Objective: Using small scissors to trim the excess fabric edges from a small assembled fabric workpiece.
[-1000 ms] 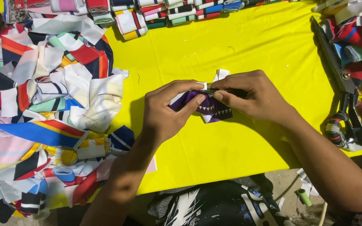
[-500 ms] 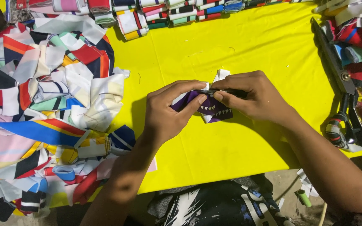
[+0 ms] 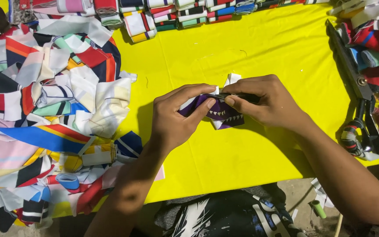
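- Our left hand (image 3: 174,120) and right hand (image 3: 266,103) met over the yellow table (image 3: 264,52), fingers pinching a folded purple fabric scrap (image 3: 220,113) between them.
- Against the earlier frames, we had barely moved; the grip stayed.

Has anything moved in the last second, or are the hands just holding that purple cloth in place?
Nothing has visibly changed. The left hand and right hand still pinch the purple cloth piece over the yellow table, and the scrap pile lies as before.
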